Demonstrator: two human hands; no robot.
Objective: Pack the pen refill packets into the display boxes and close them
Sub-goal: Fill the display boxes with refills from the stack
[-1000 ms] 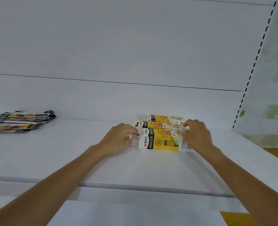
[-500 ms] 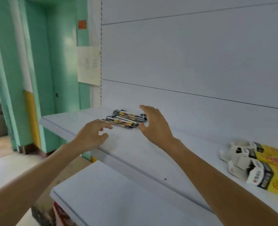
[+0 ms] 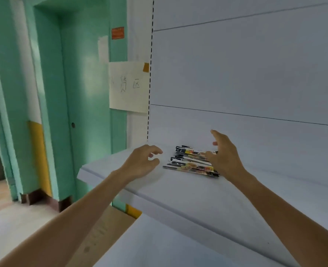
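Lying on a smooth white shelf [image 3: 178, 191], flat glossy packets [image 3: 190, 165] are flanked by left hand [image 3: 142, 163] and right hand [image 3: 224, 158], both loosely spread.

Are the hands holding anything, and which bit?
Nothing yet. The left hand curls loosely beside the pen refill packets, empty; the right hand spreads open at their right end.

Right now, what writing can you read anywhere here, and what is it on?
"货 区", handwritten on the paper sheet; a fainter character before them is unclear.
Print on the orange sticker: too small to read.
Print on the pen refill packets: too blurred to read.
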